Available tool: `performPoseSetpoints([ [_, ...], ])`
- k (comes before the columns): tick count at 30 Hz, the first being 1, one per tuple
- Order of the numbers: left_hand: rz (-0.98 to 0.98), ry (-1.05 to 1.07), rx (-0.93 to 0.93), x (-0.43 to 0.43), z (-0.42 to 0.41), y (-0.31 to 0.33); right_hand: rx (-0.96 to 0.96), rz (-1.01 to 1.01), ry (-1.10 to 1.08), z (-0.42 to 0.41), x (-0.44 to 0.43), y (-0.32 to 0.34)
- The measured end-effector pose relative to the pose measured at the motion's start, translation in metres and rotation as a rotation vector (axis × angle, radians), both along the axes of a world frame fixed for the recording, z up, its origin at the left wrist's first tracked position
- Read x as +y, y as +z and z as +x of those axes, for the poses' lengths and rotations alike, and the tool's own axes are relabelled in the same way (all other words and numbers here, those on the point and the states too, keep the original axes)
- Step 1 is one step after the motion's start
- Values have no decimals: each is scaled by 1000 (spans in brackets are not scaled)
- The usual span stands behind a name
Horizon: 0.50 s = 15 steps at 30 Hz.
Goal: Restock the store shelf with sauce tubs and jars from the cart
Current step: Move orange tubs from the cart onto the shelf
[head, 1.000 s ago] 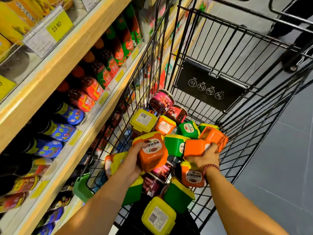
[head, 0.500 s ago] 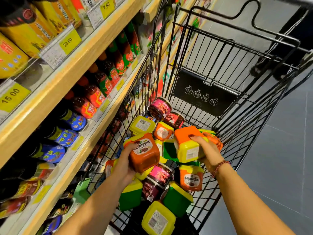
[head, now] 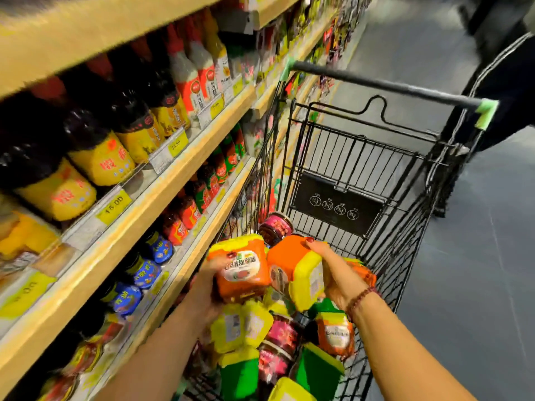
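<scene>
Both hands are working over the black wire shopping cart, each one carrying a tub clear of the pile. The left hand is wrapping around the side of an orange plastic sauce tub with a yellow lid, label facing up. The right hand is clamping a second orange tub with a yellow lid, fingers over the top, thumb side hidden. The two tubs are nearly touching.

These look like rigid, squarish plastic tubs, probably moderately heavy with paste inside, and smooth enough to slip, so gripping across the flat side walls seems wiser than pinching the lid. The glass jar with the pink label lying deeper in the cart looks breakable and wants a full wrap around its body.

The tub label is showing red Chinese characters, too blurred to read. On the wooden store shelf, the yellow price tags are reading 15.00 and 23.80, under dark bottles with yellow labels.
</scene>
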<state>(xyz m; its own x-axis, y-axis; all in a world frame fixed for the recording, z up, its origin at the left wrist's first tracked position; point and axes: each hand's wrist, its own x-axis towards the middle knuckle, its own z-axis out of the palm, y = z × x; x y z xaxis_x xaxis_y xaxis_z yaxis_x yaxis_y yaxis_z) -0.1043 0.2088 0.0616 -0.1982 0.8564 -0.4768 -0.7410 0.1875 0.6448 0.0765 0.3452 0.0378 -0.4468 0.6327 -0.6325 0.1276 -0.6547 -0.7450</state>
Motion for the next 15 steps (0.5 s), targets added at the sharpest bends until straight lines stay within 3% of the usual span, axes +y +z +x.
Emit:
performPoseSetpoints([
  [6, -40, 54, -45, -7, -5, 13, 49, 96, 41, 10, -34, 35],
  [10, -97, 29, 20, -12, -9, 16, 102, 226, 178, 32, -51, 46],
  [15, -41, 22, 81, -18, -2, 30, 147, 219, 195, 45, -52, 54],
])
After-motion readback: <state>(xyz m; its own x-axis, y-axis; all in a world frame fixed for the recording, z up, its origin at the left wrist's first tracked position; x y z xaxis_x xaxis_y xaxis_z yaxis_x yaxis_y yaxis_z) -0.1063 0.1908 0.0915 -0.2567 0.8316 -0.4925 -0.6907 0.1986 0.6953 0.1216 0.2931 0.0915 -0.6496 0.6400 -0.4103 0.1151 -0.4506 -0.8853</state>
